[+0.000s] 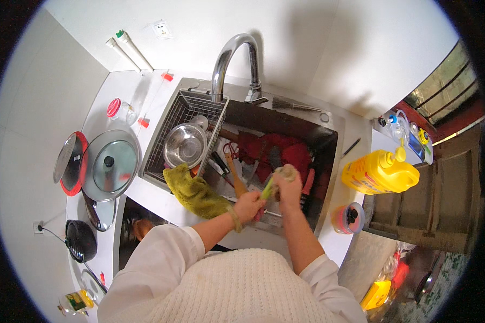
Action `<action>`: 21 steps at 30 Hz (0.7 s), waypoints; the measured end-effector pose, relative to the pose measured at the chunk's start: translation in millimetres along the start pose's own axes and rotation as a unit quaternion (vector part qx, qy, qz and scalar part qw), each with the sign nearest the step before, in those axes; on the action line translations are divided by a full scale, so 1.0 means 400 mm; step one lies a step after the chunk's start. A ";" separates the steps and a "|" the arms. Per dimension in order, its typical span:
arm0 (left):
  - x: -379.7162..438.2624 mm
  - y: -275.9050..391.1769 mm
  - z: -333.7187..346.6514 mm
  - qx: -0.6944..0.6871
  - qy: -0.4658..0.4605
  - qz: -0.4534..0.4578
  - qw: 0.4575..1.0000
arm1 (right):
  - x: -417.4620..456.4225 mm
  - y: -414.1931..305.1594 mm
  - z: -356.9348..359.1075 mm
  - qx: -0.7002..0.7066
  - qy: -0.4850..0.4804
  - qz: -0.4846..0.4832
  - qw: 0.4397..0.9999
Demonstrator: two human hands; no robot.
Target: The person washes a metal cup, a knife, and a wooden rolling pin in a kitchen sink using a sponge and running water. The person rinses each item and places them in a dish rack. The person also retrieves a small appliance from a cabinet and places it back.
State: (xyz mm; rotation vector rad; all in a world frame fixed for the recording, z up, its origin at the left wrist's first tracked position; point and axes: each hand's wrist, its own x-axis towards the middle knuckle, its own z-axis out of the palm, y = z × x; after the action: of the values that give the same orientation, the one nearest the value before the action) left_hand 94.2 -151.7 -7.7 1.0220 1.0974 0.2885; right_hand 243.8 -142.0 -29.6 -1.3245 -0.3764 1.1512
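Note:
Over the sink point(336, 161), my left hand point(248, 206) grips one end of a light green utensil point(268, 189), blurred by motion. My right hand point(290, 191) is closed around a pale scrubbing pad point(287, 173) at the utensil's other end. What the fingers cover is hidden. Below them in the basin lie a wooden spatula point(235, 177), red-handled scissors point(230, 150), a black-handled utensil point(219, 162) and a dark red cloth point(252, 147). A pink handle point(308, 181) stands near my right hand. An olive-green towel point(192, 194) drapes over the sink's front edge beside my left wrist.
A wire basket point(194, 101) holding a metal strainer bowl point(185, 145) fills the sink's left side. The chrome faucet point(226, 52) arches behind. A yellow pump bottle point(378, 171) and a lidded container point(347, 218) stand right. A glass-lidded pan point(112, 165) stands left.

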 end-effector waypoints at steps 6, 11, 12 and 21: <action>-0.012 0.011 0.019 0.030 -0.014 -0.037 0.999 | 0.078 -0.027 -0.040 -0.023 0.024 -0.032 0.999; 0.068 0.023 -0.059 -0.060 0.036 -0.051 0.996 | 0.073 -0.022 -0.090 0.004 0.053 -0.001 0.999; 0.084 0.014 -0.078 -0.094 0.044 -0.065 0.992 | 0.074 -0.006 -0.104 0.004 0.041 0.002 0.999; 0.215 -0.027 -0.149 -0.107 0.073 -0.133 0.983 | 0.045 0.076 -0.148 -0.176 -0.076 0.096 0.977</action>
State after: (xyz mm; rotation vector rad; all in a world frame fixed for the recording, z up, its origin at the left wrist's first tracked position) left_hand 81.9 -69.6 -72.3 0.6606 1.2903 0.2609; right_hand 285.0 -165.4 -79.9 -1.6103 -0.5950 1.3978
